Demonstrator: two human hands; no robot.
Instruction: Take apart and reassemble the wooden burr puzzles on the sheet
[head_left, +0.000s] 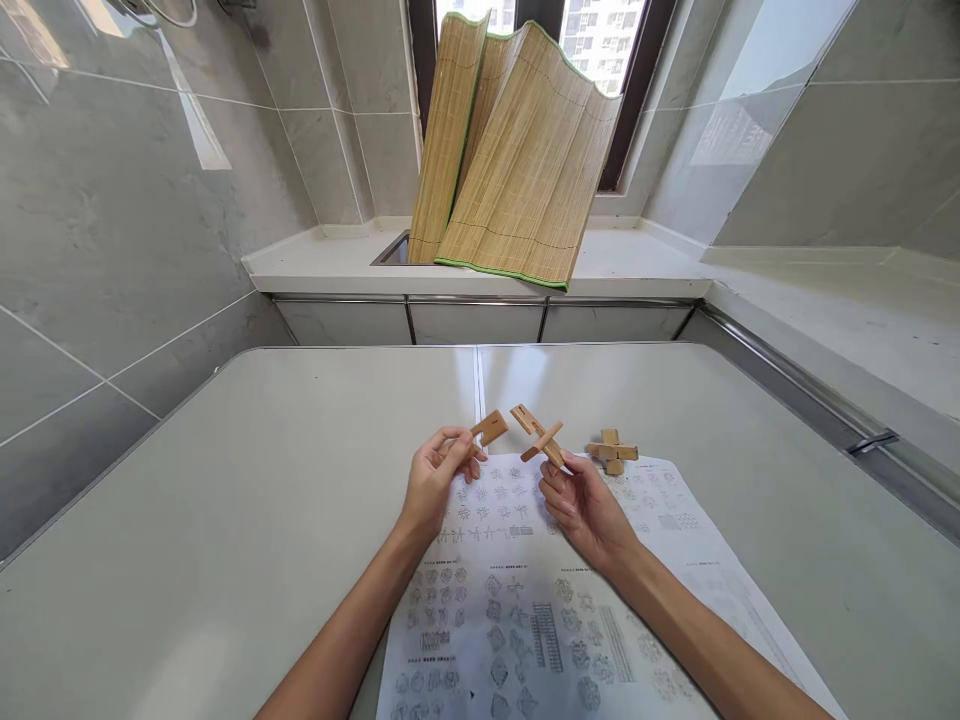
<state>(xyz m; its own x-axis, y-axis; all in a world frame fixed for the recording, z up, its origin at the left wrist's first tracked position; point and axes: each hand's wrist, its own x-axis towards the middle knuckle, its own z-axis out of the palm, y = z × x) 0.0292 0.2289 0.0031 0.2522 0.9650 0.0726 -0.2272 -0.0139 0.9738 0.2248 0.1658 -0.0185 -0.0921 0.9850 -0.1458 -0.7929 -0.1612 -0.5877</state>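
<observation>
Between thumb and fingers, my left hand pinches a flat wooden puzzle piece with a small dark mark on it. My right hand is closed on two wooden puzzle pieces joined crosswise, one of them pointing up to the left. A gap separates the left piece from the crossed pair. Beyond my right hand a small wooden cross-shaped assembly lies at the top edge of a printed sheet. Both hands are above this sheet, which bears rows of puzzle diagrams.
The pale table has a seam running away from me. Behind it, a folded bamboo mat with green edging leans on the white ledge before a window. A metal rail runs along the right side, and grey tiled walls enclose the space.
</observation>
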